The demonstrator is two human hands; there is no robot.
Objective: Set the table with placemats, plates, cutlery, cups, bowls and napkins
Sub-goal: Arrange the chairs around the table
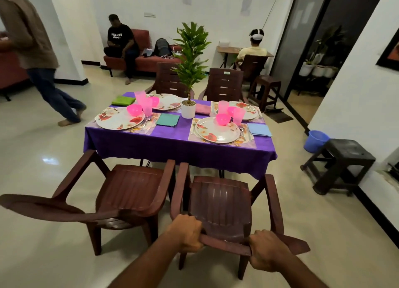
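- Left hand [188, 233] and right hand [266, 250] both gripped the top rail of the near right chair [222, 203], fingers curled over its backrest edge; each grip was closed on the chair.
- Left of the grip stood a second brown chair [127, 192], its armrest close beside the held chair's (whether they touched, could not tell).
- Beyond the grip, the counter [172, 143] under a purple cloth carried four settings.
- Straight ahead of the grip: near right plate [218, 133] on a placemat [246, 144], pink bowl [222, 119] on the plate, pink cup [238, 116] just beside it, cutlery [243, 132] right of the plate, blue napkin [259, 129] further right.
- Ahead and left of the grip: near left plate [119, 118] with its own pink bowl, teal napkin [168, 119] beside it.
- Far side: two more plates, a green napkin [123, 100], a pink napkin [203, 109].
- Potted plant [188, 111] stood mid-counter.
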